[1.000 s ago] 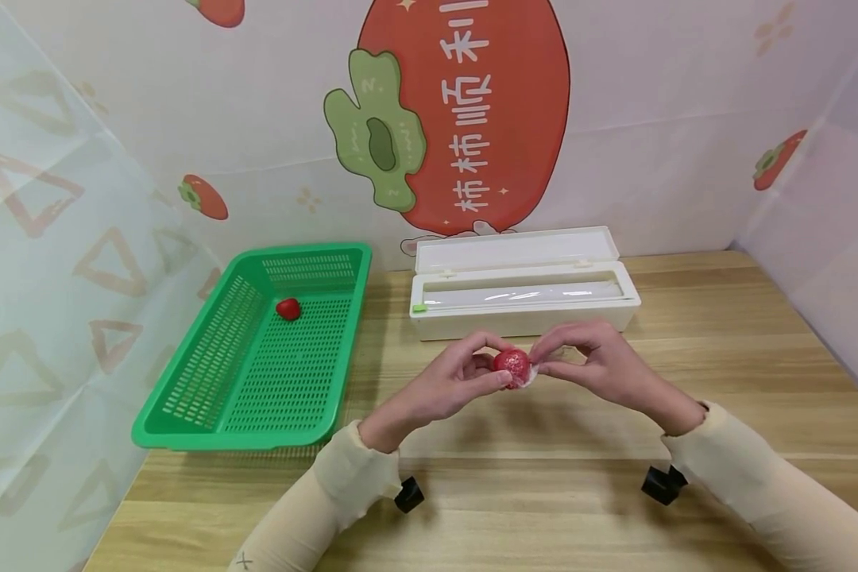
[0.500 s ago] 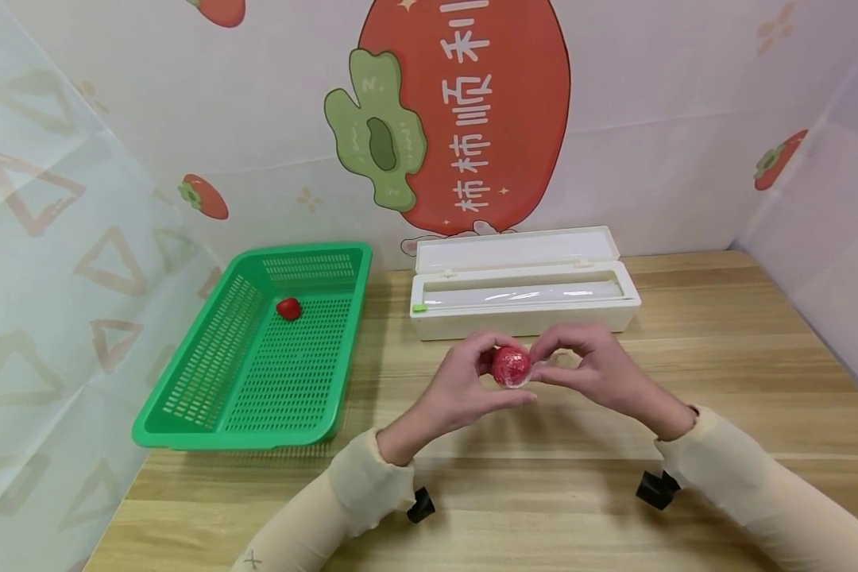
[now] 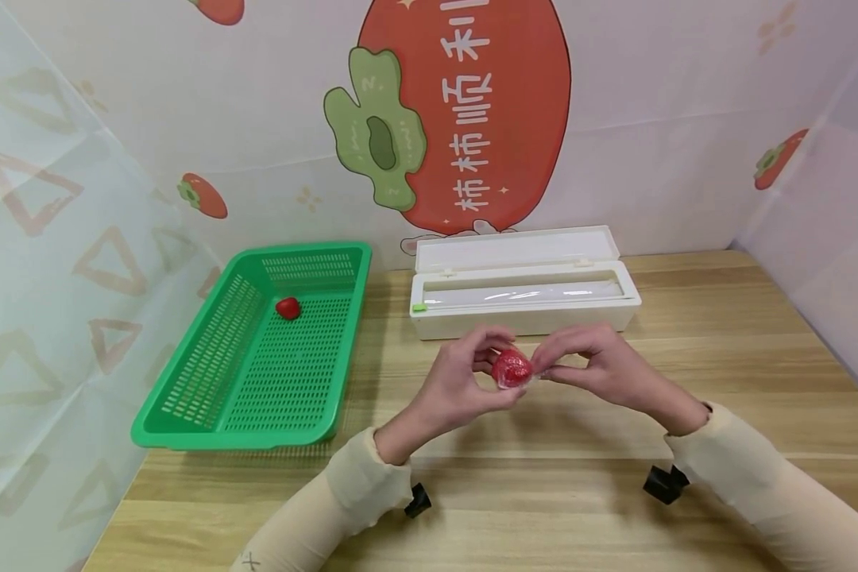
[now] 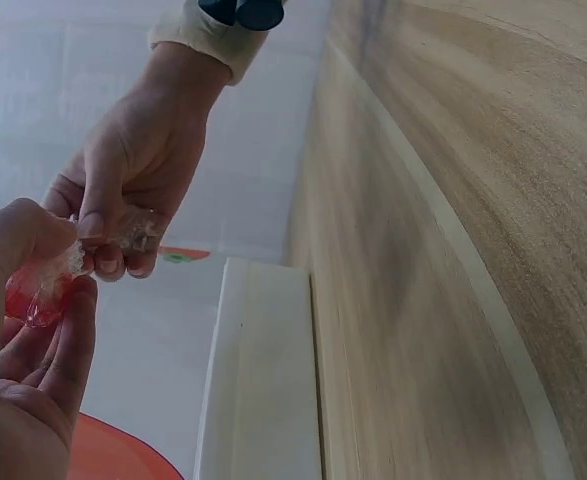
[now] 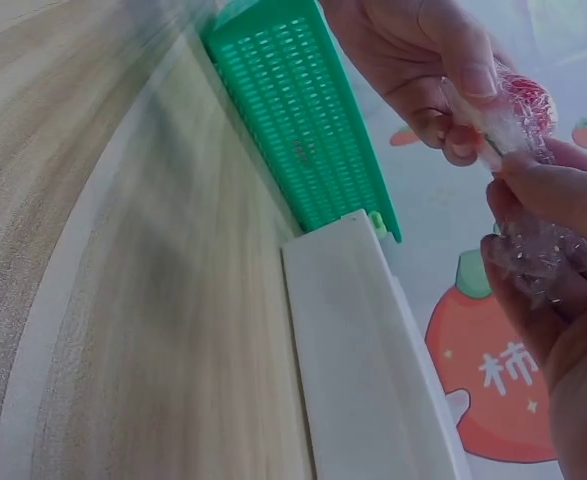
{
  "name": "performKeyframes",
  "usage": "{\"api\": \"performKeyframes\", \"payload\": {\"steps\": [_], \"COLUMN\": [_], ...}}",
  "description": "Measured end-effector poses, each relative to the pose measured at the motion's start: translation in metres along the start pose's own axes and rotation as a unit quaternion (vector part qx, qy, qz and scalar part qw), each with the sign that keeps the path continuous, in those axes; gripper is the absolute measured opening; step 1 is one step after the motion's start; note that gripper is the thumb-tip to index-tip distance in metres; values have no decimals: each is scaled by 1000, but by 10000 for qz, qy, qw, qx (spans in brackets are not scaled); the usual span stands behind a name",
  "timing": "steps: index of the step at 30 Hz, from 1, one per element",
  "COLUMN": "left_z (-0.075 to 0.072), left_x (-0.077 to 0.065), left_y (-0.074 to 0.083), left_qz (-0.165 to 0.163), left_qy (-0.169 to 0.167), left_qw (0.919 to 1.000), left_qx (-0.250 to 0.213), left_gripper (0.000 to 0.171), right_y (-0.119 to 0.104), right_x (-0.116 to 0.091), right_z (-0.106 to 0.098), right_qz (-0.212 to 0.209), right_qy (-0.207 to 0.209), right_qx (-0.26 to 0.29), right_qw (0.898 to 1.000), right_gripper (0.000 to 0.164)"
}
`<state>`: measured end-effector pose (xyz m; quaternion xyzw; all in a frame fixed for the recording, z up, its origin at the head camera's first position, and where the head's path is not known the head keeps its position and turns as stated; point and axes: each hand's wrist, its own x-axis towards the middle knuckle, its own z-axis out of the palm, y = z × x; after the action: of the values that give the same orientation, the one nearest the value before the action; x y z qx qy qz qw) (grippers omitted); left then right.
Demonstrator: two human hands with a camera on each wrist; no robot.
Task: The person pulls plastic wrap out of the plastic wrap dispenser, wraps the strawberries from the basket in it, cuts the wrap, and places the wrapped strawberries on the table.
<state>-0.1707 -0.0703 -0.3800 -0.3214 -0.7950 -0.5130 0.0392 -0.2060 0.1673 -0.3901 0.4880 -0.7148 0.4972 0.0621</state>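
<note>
A small red strawberry-like fruit (image 3: 512,369), wrapped in clear cling film, is held above the table between both hands. My left hand (image 3: 459,383) holds the fruit, its fingers behind it and its thumb below. The right hand (image 3: 602,367) pinches the gathered end of the film close beside it. Crumpled film (image 5: 535,248) trails past the right fingers in the right wrist view. Glints on the wrap and the left fingers partly hide the fruit in the left wrist view.
On the left a green basket (image 3: 286,389) has a red strawberry-like fruit (image 3: 288,308) inside. Behind the hands lies a white cling film box (image 3: 522,322), lid raised, with a film roll (image 3: 522,296). A printed cloth stands at the back.
My left hand has shifted its grip round the wrapped fruit, its fingers loosening and then drawing in again. The fruit has turned a little while the right hand stays at the film end.
</note>
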Motion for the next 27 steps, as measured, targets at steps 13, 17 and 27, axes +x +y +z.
{"api": "performKeyframes", "payload": {"steps": [13,17,27], "left_z": [-2,-2,0], "left_x": [-1,-1,-1], "left_y": [-3,-3,-1], "left_qz": [-97,-120,-336], "left_qy": [-228,-317,-127], "left_qw": [9976,9974,9988], "left_qx": [-644,-635,-328], "left_gripper": [45,46,51], "right_y": [-9,-9,-13], "right_x": [3,5,7], "right_z": [5,6,9], "right_qz": [-178,-451,-417], "right_qy": [941,1203,757], "right_qx": [-537,-644,-474], "right_qw": [9940,9896,9951], "right_gripper": [32,21,39]}}
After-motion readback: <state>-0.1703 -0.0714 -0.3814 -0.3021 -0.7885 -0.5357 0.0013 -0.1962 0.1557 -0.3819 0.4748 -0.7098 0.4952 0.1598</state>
